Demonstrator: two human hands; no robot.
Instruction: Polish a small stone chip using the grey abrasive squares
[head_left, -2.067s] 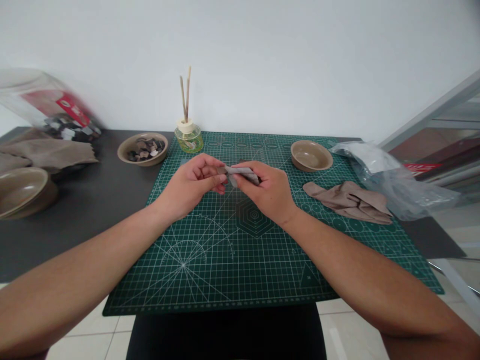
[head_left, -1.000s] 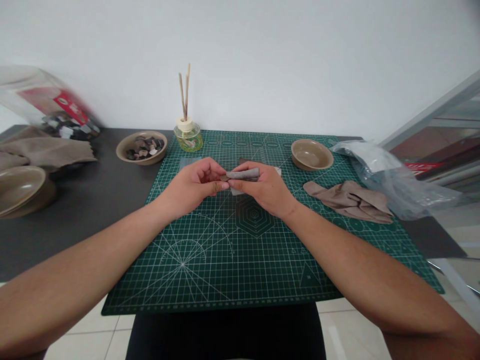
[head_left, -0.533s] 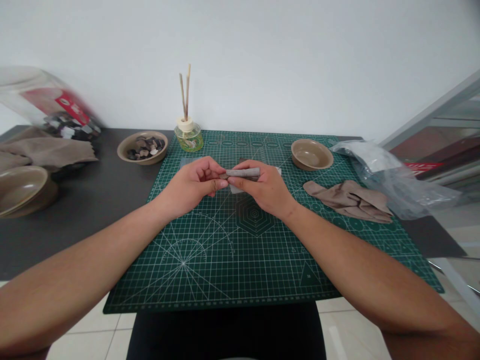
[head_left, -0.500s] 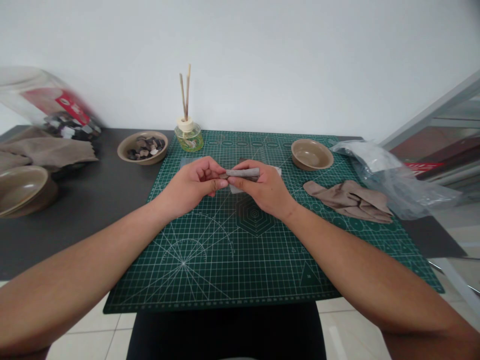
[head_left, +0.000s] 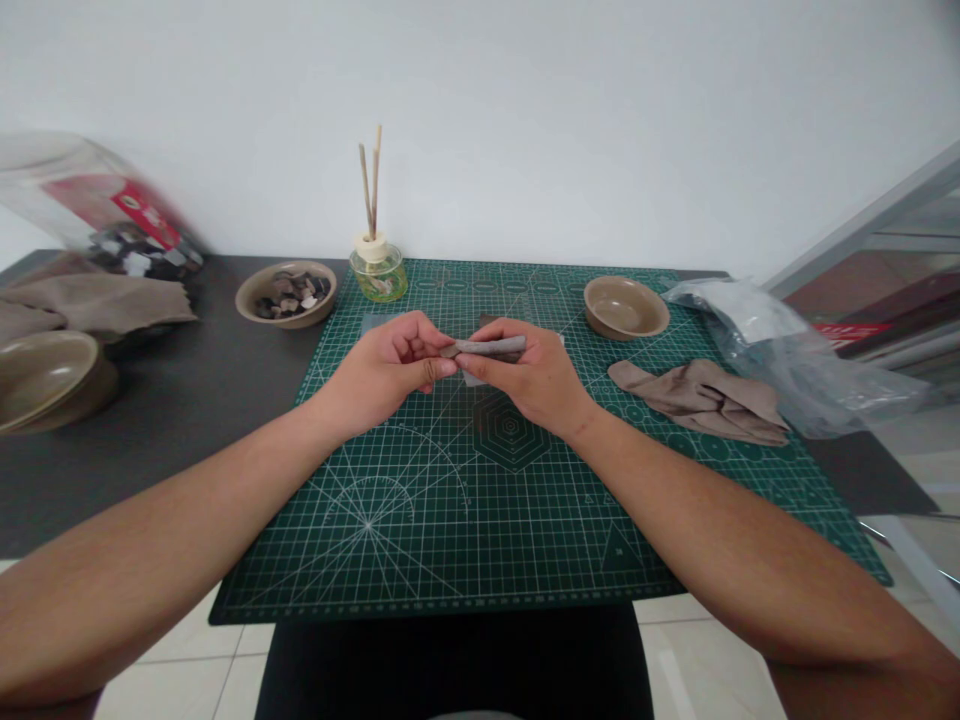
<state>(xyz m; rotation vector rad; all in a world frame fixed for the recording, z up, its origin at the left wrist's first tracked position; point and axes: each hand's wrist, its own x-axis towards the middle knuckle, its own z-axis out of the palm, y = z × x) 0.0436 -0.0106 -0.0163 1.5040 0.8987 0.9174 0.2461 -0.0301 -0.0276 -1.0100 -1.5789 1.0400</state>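
In the head view, mid-frame, our right hand (head_left: 536, 375) pinches a folded grey cloth (head_left: 495, 347), its long axis nearly level, pointing left to our left hand (head_left: 396, 368), which pinches a small brown piece (head_left: 448, 351); whether that joins the cloth, we cannot tell.

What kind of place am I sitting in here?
Probably a small craft desk against a wall: a green cutting mat, a bowl of small pieces and a crumpled cloth suggest it.
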